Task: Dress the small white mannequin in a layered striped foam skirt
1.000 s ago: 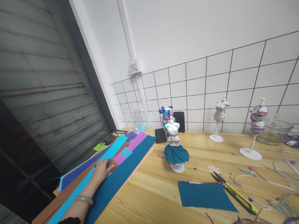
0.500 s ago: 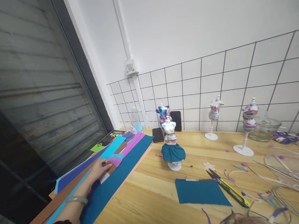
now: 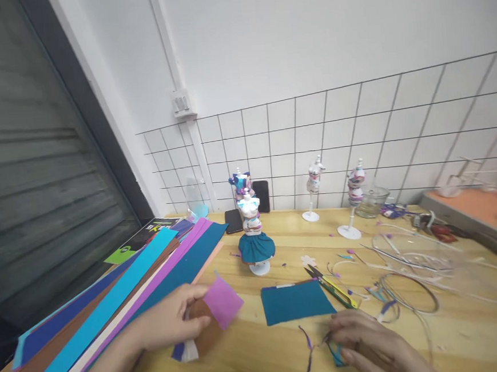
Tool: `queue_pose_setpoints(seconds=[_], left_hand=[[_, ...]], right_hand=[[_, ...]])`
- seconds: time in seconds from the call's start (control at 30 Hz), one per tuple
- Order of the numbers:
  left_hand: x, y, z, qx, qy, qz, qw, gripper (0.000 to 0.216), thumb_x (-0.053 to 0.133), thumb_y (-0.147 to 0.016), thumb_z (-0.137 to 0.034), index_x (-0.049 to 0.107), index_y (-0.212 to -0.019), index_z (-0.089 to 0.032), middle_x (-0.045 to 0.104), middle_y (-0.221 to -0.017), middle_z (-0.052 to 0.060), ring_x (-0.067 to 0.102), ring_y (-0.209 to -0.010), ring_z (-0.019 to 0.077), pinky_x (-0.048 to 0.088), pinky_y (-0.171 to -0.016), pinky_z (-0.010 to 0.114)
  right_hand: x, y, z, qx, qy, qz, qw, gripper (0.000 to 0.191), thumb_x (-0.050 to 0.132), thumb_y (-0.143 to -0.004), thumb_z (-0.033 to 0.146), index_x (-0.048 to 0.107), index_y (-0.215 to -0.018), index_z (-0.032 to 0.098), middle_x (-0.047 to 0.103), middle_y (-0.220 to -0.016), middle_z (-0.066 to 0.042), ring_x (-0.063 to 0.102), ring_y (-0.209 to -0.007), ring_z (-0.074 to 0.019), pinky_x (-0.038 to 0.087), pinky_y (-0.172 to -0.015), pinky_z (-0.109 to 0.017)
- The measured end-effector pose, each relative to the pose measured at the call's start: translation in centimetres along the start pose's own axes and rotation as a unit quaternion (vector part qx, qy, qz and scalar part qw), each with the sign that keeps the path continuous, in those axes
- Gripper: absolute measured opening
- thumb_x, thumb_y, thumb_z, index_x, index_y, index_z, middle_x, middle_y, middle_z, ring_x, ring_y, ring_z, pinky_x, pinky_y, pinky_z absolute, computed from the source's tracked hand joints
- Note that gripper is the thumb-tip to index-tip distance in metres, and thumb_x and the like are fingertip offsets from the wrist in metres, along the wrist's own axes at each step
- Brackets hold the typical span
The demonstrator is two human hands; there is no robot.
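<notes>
My left hand (image 3: 176, 315) is over the table, left of centre, its thumb and fingers closed on several loose coloured pieces. A purple piece (image 3: 223, 304) and a brown piece (image 3: 208, 327) show, with white and dark blue edges below. My right hand (image 3: 367, 337), blurred, is low over the table with bent fingers. A small blue scrap (image 3: 338, 355) lies at its thumb; what its fingers hold is hard to make out. Between and beyond the hands lies a flat teal piece (image 3: 296, 304), next to black-tipped yellow-green snips (image 3: 336, 289). A mini dress form (image 3: 251, 220) wears a gathered teal skirt (image 3: 256, 247).
Long coloured strips (image 3: 123, 296) lie along the left side. Two phones, one flat (image 3: 234, 221), are near the dress forms. Two more stands (image 3: 316, 183) are toward the wall, with a glass bowl (image 3: 372, 202). Wires (image 3: 411, 290) and scraps spread at right.
My left hand has moved right and toward me, lifting the small pieces off the strips. My right hand has come further into view. The view has turned right.
</notes>
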State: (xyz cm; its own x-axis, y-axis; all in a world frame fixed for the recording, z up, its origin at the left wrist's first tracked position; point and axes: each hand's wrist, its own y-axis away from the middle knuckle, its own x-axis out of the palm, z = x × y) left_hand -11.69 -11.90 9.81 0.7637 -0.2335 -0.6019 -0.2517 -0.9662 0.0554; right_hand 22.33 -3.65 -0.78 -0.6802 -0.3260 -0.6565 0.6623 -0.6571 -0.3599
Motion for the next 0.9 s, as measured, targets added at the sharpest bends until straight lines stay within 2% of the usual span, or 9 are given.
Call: queue_pose_setpoints(seconds=[0.17,0.23,0.3,0.37,0.43,0.5,0.6,0.7,0.9], left_hand=[[3.9,-3.2,-2.3,0.038,0.062,0.204,0.976,0.034,0.050,-0.063,-0.009,0.068,-0.091,-0.019,0.065,-0.084,0.000,0.059,-0.079,0.0197,0.047,-0.074,0.028],[5.3,-4.1,-2.7,0.037,0.071,0.264,0.961,0.034,0.049,-0.063,-0.009,0.066,-0.091,-0.018,0.061,-0.076,-0.002,0.056,-0.069,0.0148,0.046,-0.067,0.024],[6.6,-4.9,-2.9,0.027,0.063,0.312,0.947,0.020,0.052,-0.063,-0.012,0.063,-0.079,-0.017,0.051,-0.061,-0.004,0.047,-0.055,0.0102,0.041,-0.050,0.020],[7.4,-5.4,-2.8,0.043,0.052,0.337,0.939,0.006,0.054,-0.061,-0.014,0.056,-0.066,-0.017,0.045,-0.056,-0.005,0.041,-0.051,0.0083,0.035,-0.045,0.018],[7.7,-5.8,-2.6,0.049,0.040,0.339,0.939,0.006,0.055,-0.061,-0.016,0.049,-0.061,-0.018,0.042,-0.054,-0.006,0.038,-0.049,0.0076,0.031,-0.042,0.017],[7.6,-5.9,-2.2,0.030,0.037,0.325,0.944,0.010,0.057,-0.060,-0.020,0.047,-0.061,-0.019,0.043,-0.054,-0.006,0.038,-0.048,0.0077,0.030,-0.040,0.017],[7.2,-5.9,-1.4,-0.022,0.065,0.298,0.952,0.010,0.060,-0.061,-0.026,0.052,-0.064,-0.020,0.046,-0.055,-0.006,0.041,-0.048,0.0083,0.030,-0.041,0.018],[6.7,-6.4,0.0,-0.028,0.076,0.255,0.963,0.013,0.066,-0.060,-0.027,0.060,-0.070,-0.020,0.051,-0.059,-0.005,0.043,-0.051,0.0087,0.032,-0.045,0.018],[6.5,-8.1,3.7,-0.072,0.204,0.192,0.957,0.034,0.076,-0.055,-0.028,0.062,-0.084,-0.019,0.060,-0.068,-0.004,0.052,-0.058,0.0088,0.038,-0.054,0.018]], right_hand=[[-1.3,-1.0,2.2,0.049,-0.058,-0.021,0.997,0.029,0.057,-0.082,0.034,0.062,-0.109,0.026,0.059,-0.117,-0.008,0.050,-0.114,-0.0236,0.042,-0.096,-0.037],[-1.6,-1.5,3.5,0.060,-0.092,0.006,0.994,0.037,0.059,-0.080,0.037,0.056,-0.117,0.029,0.052,-0.126,-0.007,0.044,-0.120,-0.0235,0.038,-0.099,-0.038],[-1.6,-2.0,4.6,0.066,-0.121,0.058,0.989,0.048,0.063,-0.076,0.039,0.051,-0.122,0.031,0.046,-0.133,-0.005,0.040,-0.123,-0.0238,0.035,-0.101,-0.039],[-1.3,-2.3,5.2,0.073,-0.136,0.109,0.982,0.057,0.069,-0.071,0.039,0.050,-0.124,0.031,0.045,-0.133,-0.005,0.041,-0.122,-0.0242,0.034,-0.101,-0.038],[-0.8,-2.5,5.4,0.081,-0.143,0.137,0.977,0.054,0.073,-0.067,0.037,0.055,-0.118,0.028,0.054,-0.122,-0.006,0.049,-0.112,-0.0233,0.039,-0.095,-0.035],[-0.5,-2.8,5.1,0.100,-0.148,0.152,0.972,0.041,0.073,-0.066,0.035,0.064,-0.104,0.024,0.063,-0.101,-0.004,0.057,-0.095,-0.0206,0.044,-0.084,-0.030],[-0.4,-3.4,4.5,0.120,-0.192,0.192,0.955,0.023,0.071,-0.068,0.038,0.067,-0.077,0.017,0.061,-0.075,0.000,0.056,-0.074,-0.0147,0.044,-0.067,-0.022],[-0.3,-4.2,3.3,0.120,-0.249,0.214,0.937,0.026,0.068,-0.070,0.040,0.064,-0.067,0.015,0.057,-0.071,0.002,0.051,-0.066,-0.0109,0.041,-0.060,-0.019],[0.8,-4.2,-0.2,0.247,-0.319,0.119,0.907,0.034,0.070,-0.066,0.044,0.055,-0.064,0.014,0.052,-0.052,0.004,0.048,-0.046,-0.0074,0.041,-0.046,-0.019]])
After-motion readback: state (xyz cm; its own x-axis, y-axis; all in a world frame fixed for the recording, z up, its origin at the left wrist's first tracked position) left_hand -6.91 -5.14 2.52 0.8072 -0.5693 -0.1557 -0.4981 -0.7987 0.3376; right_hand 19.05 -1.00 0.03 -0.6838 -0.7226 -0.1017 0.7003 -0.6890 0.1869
